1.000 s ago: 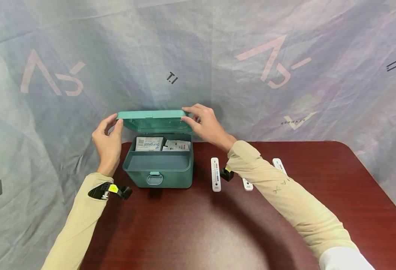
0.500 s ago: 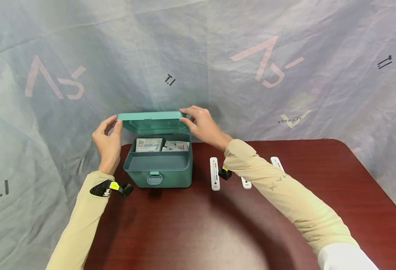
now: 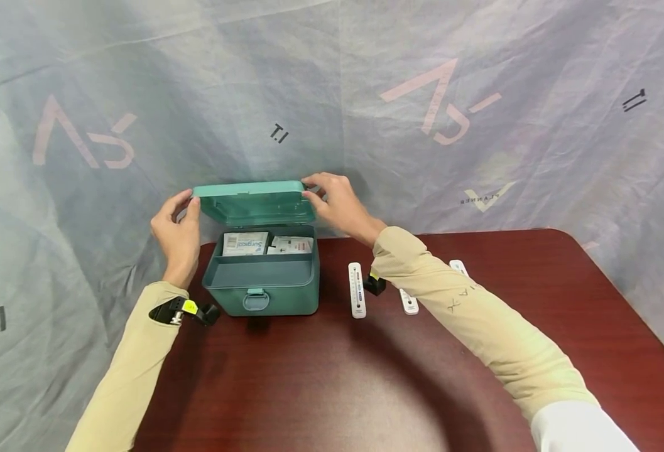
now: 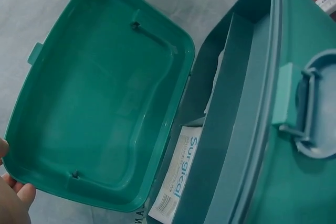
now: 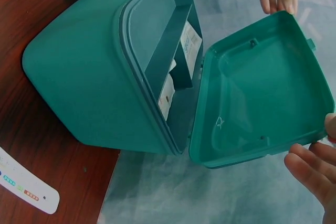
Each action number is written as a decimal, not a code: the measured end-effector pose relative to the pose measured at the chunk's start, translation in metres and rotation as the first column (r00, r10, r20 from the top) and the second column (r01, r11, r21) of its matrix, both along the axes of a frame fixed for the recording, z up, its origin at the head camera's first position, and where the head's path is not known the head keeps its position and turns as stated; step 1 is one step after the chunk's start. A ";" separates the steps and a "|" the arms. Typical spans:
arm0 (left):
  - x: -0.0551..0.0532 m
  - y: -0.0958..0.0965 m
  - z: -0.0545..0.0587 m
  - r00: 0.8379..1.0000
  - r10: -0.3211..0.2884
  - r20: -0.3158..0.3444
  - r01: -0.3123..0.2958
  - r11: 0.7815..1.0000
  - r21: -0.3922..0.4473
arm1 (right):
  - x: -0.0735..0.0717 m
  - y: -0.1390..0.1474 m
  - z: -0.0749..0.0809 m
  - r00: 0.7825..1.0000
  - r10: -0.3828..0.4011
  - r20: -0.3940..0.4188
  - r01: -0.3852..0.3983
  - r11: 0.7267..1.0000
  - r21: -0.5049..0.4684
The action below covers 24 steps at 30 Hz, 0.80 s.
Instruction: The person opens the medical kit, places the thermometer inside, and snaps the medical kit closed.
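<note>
A teal lidded box [image 3: 277, 300] stands on the table with its hinged lid [image 3: 249, 188] raised and tilted back. My left hand [image 3: 178, 242] pinches the lid's left corner between thumb and fingers. At the opposite corner, my right hand [image 3: 338, 202] grips the lid the same way. Behind a divider inside the box are a white packet marked "Surgical" [image 3: 245, 243] and another white packet [image 3: 291, 245]. The front compartment [image 3: 264, 273] shows a bare floor. A ring latch [image 3: 255, 300] hangs on the front wall. In the right wrist view, the lid's inside [image 5: 270, 87] is visible.
To the right of the box, a white thermometer strip [image 3: 357, 290] lies on the dark red table [image 3: 286, 383]. More white strips, such as one [image 3: 409, 302], are partly hidden under my right forearm. A grey printed cloth [image 3: 224, 81] hangs close behind the table.
The lid has risen slightly, with both hands keeping hold of its corners. The head view has shifted a little, so the scene sits slightly further left.
</note>
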State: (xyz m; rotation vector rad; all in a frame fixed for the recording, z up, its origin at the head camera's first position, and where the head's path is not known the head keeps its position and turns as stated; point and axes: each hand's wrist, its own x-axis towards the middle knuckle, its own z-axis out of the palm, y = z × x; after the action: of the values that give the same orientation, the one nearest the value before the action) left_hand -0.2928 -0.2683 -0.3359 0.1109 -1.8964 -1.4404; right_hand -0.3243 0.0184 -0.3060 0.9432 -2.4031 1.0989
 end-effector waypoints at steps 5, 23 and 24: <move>-0.004 -0.004 0.001 1.000 0.016 -0.002 -0.016 1.000 -0.009 | -0.001 0.000 0.001 1.000 -0.016 0.008 0.016 1.000 -0.008; -0.013 -0.002 0.009 0.999 -0.006 0.039 0.011 0.992 -0.124 | -0.008 -0.006 0.006 0.998 -0.057 0.014 0.058 0.996 -0.065; -0.015 -0.002 0.011 0.999 -0.004 0.043 0.010 0.992 -0.129 | -0.009 -0.006 0.007 0.998 -0.056 0.016 0.057 0.996 -0.061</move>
State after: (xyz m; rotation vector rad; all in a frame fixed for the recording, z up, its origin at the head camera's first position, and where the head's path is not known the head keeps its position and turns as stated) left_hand -0.3075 -0.2707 -0.3253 0.0744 -2.0211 -1.3257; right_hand -0.3332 0.0124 -0.2987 0.8446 -2.3780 1.1555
